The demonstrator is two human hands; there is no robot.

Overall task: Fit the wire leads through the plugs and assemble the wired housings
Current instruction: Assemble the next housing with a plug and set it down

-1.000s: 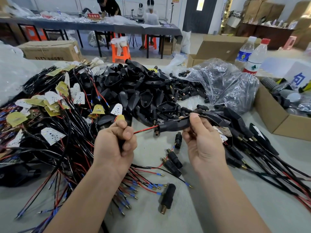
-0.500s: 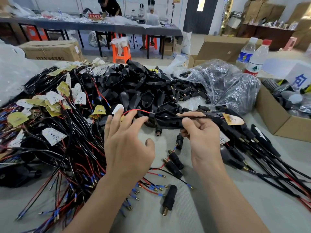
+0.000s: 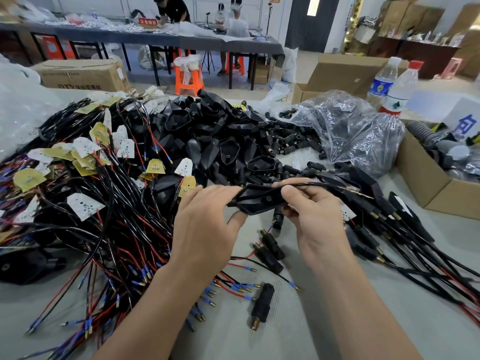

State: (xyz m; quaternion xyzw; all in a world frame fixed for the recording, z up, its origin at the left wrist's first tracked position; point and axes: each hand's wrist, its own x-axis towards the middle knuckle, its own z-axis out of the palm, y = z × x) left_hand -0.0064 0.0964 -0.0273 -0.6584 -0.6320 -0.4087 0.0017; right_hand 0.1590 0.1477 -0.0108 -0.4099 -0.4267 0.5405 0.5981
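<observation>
Pinching the housing (image 3: 259,200) in the right hand (image 3: 319,229), thumb pressed on top, fingers curled beneath its right end. Held crosswise, long axis left to right, narrow tip toward the left hand (image 3: 205,229). Reaching in there with fingers nearly straight, tips just touching that left end, thumb tucked under; no firm grip, by the look. Matte black moulded plastic, faceted, shell-shaped. Trailing off right of the housing: a thin black cable (image 3: 330,184), glossy and limp. Dangling just beneath the housing: a dark cylindrical plug (image 3: 278,218). Nearer the body than the housing: loose plugs (image 3: 271,246), brass threaded tips. Left of the housing: tangled red and black wire leads (image 3: 124,245). Probably seating next, left hand nearest the free end.
</observation>
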